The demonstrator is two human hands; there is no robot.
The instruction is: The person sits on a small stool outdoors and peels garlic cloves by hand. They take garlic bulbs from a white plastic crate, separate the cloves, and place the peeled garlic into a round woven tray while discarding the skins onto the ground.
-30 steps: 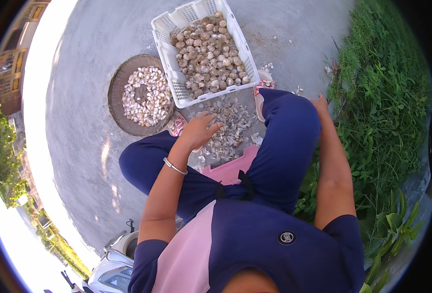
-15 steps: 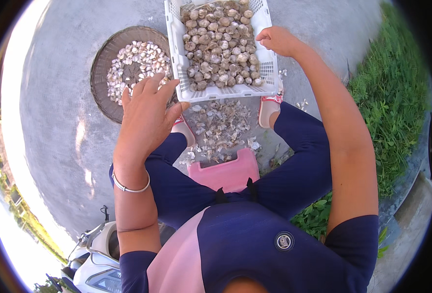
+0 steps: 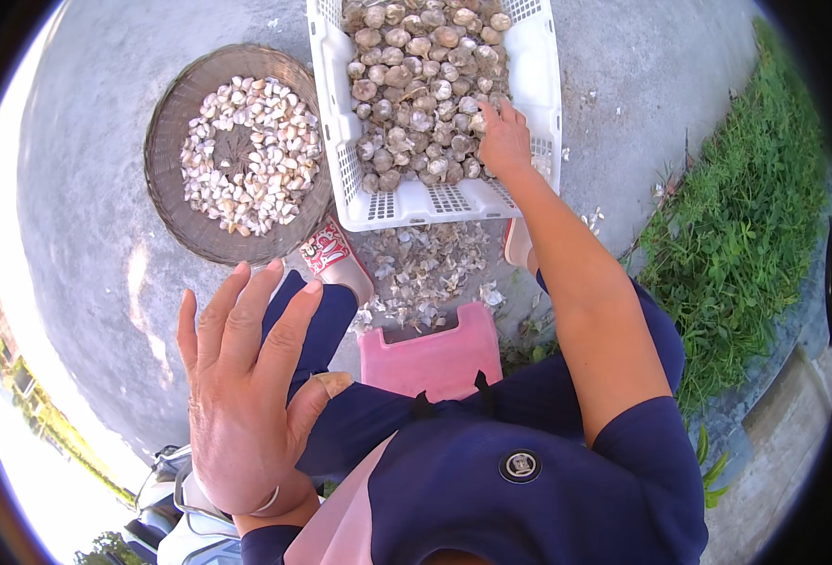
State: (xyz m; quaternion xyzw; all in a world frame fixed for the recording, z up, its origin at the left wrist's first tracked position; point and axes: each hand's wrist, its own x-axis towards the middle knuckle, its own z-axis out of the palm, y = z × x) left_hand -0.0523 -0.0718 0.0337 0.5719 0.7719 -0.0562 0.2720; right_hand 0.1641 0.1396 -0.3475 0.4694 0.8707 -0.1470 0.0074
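Observation:
My left hand (image 3: 251, 386) is raised over my left thigh, its fingers spread and nothing in it. A tan wrap covers the tip of its thumb. In the white plastic crate (image 3: 538, 85) lie many dusty garlic bulbs (image 3: 421, 99), some with dry stalks. My right hand (image 3: 506, 143) reaches over the crate's near right side, fingers apart and curving down onto the bulbs. One bulb (image 3: 478, 123) sits right beside its fingertips; I see none held. Left of the crate, a round woven basket (image 3: 173, 155) holds loose garlic cloves (image 3: 284, 169) around a bare middle.
Papery garlic skins (image 3: 425, 268) litter the concrete between my shoes, in front of a pink plastic stool (image 3: 430, 363). Green grass (image 3: 736, 207) grows along the right. A white scooter (image 3: 176, 513) stands at the lower left.
My right hand has moved from the crate's right rim onto the bulbs, and its fingers have opened out. My left hand has drawn back from beside the basket toward my body.

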